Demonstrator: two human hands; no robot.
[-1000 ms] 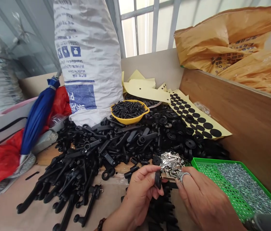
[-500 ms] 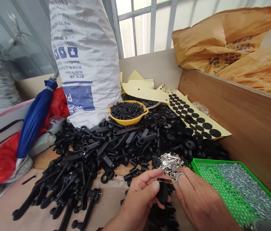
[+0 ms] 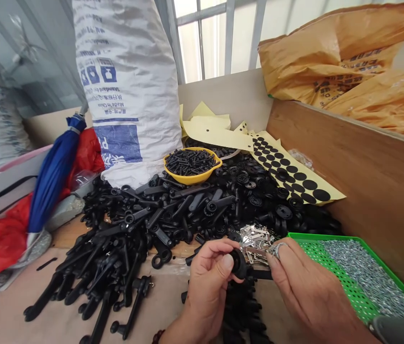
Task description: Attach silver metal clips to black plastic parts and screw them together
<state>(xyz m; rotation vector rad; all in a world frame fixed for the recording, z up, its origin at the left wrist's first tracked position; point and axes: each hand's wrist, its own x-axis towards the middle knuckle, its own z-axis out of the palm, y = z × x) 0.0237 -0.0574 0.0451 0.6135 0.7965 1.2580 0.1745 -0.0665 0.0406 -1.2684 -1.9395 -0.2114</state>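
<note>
My left hand (image 3: 209, 277) is closed, thumb and fingers pinching a round black plastic part (image 3: 238, 265) with its hollow side partly showing. My right hand (image 3: 304, 282) is closed around a thin flat metal strip (image 3: 256, 251), whose far tip points at the top of the round part; whether they touch I cannot tell. A grey band wraps a finger of that hand. Just beyond both hands lies a pile of small silvery metal clips (image 3: 259, 235). Below and between them, several black parts (image 3: 243, 306) lie in rows.
Black crank handles (image 3: 115, 253) heap at left and centre. A yellow bowl (image 3: 191, 179) holds black screw-like pieces. At right, a green tray (image 3: 331, 282) holds small metal pieces beside a wooden board (image 3: 366, 191). Behind stand a white sack (image 3: 133, 86) and yellow sticker sheets (image 3: 219, 136).
My right hand has drawn slightly right, away from my left, and more of the metal strip shows. The round part has turned so its hollow side faces more into view.
</note>
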